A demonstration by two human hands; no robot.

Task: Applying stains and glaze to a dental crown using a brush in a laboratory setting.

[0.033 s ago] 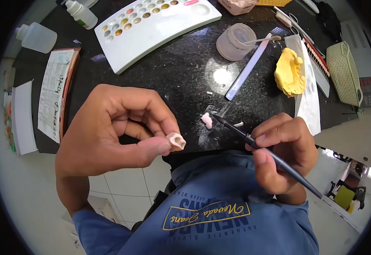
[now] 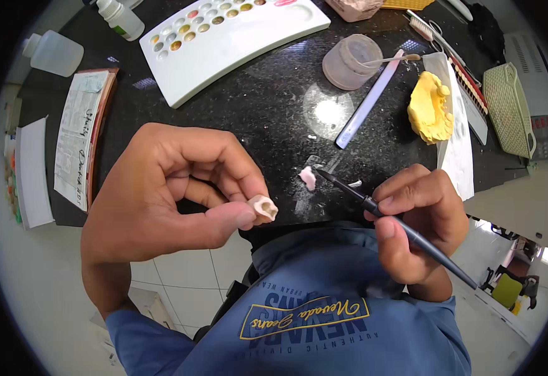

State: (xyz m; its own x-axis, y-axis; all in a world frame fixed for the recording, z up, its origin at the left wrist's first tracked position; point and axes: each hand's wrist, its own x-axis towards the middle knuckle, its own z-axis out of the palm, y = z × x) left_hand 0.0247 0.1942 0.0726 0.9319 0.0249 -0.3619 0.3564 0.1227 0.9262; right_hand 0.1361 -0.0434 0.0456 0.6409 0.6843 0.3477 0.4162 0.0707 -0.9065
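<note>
Between thumb and fingertips, my left hand (image 2: 173,194) pinches a small off-white dental crown (image 2: 264,207), its hollow side facing up. My right hand (image 2: 421,219) holds a slim black brush (image 2: 440,254) like a pen, slanting down to the left. The brush's dark tip is at the edge of a small pinkish-white dab of paste (image 2: 308,178) on the black speckled countertop (image 2: 261,125). White smears surround the dab. The crown and the brush are apart.
A white palette (image 2: 236,50) with coloured wells stands behind my left hand. Farther right are a cloudy jar (image 2: 349,62) with a thin tool across it, a pale blue stick (image 2: 369,100) and a yellow dental cast (image 2: 431,109). Bottles (image 2: 57,53) and a paper-covered pad (image 2: 83,135) lie left.
The whole view has shifted very slightly. Both hands keep the same hold, and the brush tip remains beside the paste.
</note>
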